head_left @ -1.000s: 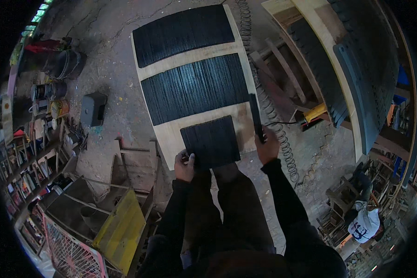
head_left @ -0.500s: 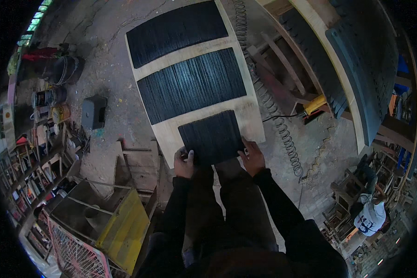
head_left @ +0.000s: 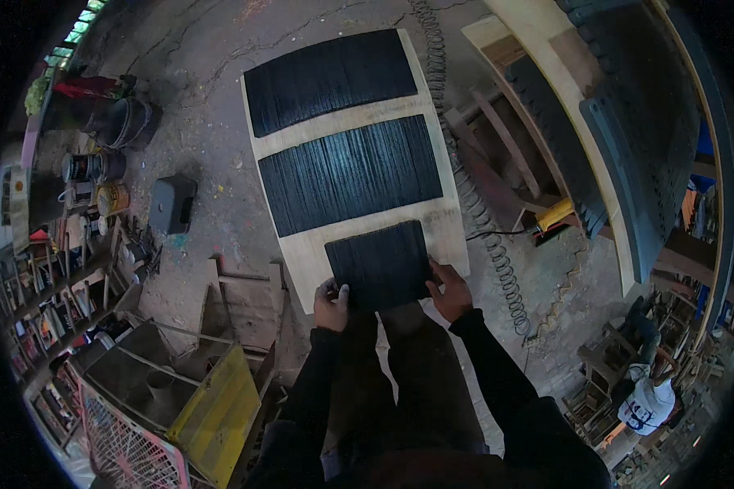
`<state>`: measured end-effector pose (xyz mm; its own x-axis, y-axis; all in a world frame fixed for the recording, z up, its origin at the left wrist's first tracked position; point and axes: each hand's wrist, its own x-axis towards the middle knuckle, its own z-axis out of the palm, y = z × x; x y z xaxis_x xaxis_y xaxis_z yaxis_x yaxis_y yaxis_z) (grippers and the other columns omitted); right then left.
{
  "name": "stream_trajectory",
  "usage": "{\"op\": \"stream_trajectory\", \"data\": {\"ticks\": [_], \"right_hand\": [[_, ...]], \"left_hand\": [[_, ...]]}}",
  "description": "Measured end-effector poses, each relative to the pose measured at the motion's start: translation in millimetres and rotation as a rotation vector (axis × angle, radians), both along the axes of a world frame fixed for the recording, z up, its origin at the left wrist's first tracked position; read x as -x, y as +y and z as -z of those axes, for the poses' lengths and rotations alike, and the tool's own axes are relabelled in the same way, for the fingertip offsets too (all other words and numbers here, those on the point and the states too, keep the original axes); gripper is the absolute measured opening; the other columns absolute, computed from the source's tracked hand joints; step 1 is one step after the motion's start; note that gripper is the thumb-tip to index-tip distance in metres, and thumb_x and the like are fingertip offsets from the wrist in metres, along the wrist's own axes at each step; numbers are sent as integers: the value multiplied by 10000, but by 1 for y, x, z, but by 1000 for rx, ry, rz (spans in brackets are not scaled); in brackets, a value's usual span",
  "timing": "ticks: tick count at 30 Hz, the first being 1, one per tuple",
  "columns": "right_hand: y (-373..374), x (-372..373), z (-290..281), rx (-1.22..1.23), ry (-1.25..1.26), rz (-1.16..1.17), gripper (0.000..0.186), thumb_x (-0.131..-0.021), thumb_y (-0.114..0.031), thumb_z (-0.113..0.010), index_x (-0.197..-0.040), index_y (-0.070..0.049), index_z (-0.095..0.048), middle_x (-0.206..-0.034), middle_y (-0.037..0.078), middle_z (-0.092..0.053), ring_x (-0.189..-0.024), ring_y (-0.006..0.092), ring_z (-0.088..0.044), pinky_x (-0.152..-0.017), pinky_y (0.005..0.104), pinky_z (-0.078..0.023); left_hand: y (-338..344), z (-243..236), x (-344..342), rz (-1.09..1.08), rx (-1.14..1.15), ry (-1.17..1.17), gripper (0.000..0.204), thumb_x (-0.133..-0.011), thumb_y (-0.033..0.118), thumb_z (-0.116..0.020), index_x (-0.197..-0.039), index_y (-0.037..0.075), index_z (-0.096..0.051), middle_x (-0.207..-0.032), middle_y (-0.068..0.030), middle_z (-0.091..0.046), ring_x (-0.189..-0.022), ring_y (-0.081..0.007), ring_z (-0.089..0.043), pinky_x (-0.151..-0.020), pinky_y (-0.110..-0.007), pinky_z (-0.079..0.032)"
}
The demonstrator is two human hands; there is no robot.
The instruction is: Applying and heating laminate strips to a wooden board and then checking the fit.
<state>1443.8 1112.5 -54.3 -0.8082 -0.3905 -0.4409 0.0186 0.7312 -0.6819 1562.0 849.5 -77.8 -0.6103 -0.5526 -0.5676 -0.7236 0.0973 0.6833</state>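
Pinching the small black panel (head_left: 378,267) between the left hand (head_left: 331,305) and the right hand (head_left: 450,293), set apart on opposite edges. Held a thin black strip in that right hand a second ago; now freed of it, so probably able to steady both sides together. Overlaps the pale board (head_left: 305,265) between the hands, short of two larger black panels (head_left: 351,175) beyond them.

A grey box (head_left: 172,204) and a coiled hose (head_left: 437,61) lie on the floor (head_left: 212,163).
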Motion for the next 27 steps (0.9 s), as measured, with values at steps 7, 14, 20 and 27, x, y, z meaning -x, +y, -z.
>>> {"op": "stream_trajectory", "data": {"ticks": [7,14,20,27], "right_hand": [[-4,89,3,5,185,113,296,-923,-183,-599,-1184,-47,-627,-1055,150,-631,-834,293,-642,-694,379,-522],[-50,202,31,-81,384,161,317,-897,-183,-613,-1170,-22,-622,-1088,200,-619,-996,356,-609,-876,423,-477],[-67,216,41,-43,213,203,310,-896,-173,-621,-1160,-12,-642,-1060,202,-653,-945,358,-640,-841,394,-505],[-69,212,35,-13,189,248,315,-889,-145,-631,-1178,-20,-644,-1071,211,-653,-964,328,-640,-856,374,-498]], "left_hand": [[-26,-13,18,-49,106,-38,354,-902,222,-670,-1163,-8,-605,-996,-163,-664,-876,-247,-675,-754,-353,-534],[-128,2,78,-120,403,279,341,-943,176,-603,-1202,-41,-557,-1087,-186,-601,-935,-256,-630,-806,-358,-519],[-171,39,117,0,240,134,351,-904,174,-629,-1201,-10,-600,-1080,-189,-602,-933,-290,-630,-794,-387,-504],[-168,38,124,-16,185,89,354,-876,174,-653,-1189,11,-639,-1019,-188,-649,-888,-302,-647,-788,-395,-505]]}}
